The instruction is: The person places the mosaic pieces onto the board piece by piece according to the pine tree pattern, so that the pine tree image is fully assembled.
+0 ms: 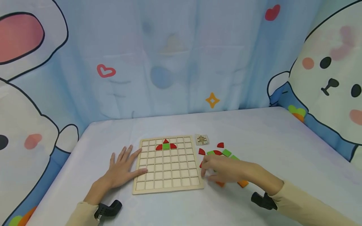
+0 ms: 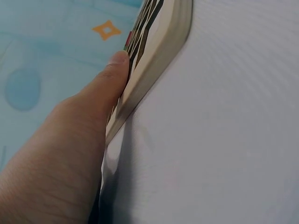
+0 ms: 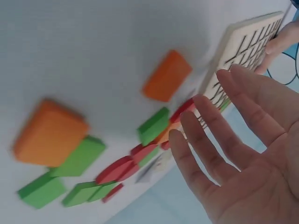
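Beige sleeve (image 1: 84,215) nearest. My left hand (image 1: 121,169) lies spread, touching gridded wooden board (image 1: 167,169); right hand (image 1: 223,168), loosely open, empty, over loose tiles (image 1: 226,153) on desk (image 1: 169,210). Four inlaid pieces (image 1: 166,146); most cells unfilled.

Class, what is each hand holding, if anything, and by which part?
Nothing: the left hand touches the pale wooden grid board at its left edge; the right hand looks empty.

Board (image 3: 247,37) partly behind right-hand fingers (image 3: 219,126), card (image 1: 202,139) too small for clear detail
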`<state>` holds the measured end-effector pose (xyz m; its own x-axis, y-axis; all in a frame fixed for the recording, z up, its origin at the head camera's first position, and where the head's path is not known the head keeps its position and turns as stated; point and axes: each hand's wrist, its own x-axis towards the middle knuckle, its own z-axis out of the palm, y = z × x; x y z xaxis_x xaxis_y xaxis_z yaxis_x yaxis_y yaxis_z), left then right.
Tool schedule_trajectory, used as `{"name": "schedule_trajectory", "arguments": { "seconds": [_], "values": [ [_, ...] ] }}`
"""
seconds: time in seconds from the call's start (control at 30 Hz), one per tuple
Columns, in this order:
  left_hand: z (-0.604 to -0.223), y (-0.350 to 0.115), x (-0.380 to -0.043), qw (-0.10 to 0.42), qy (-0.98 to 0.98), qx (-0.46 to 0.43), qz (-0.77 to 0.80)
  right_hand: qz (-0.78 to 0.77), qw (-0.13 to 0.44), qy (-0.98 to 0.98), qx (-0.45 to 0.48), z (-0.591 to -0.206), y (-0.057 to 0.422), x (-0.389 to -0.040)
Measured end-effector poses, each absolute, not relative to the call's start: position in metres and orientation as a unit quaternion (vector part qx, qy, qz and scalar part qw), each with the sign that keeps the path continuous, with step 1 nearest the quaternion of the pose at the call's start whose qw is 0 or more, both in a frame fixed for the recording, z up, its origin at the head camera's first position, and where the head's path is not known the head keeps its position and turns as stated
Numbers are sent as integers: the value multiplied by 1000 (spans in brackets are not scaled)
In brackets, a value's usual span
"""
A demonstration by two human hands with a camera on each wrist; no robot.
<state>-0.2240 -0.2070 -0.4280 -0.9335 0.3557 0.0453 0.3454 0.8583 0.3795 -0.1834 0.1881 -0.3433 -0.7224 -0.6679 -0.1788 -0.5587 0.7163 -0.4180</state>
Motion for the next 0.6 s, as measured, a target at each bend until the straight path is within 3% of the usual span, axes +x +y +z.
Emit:
{"name": "schedule_trajectory", "arguments": {
  "seconds": [0.6],
  "values": [
    [-425, -207, -222, 11, 961, 186, 202, -177, 121, 921, -327, -354, 217, -172]
  ]
}}
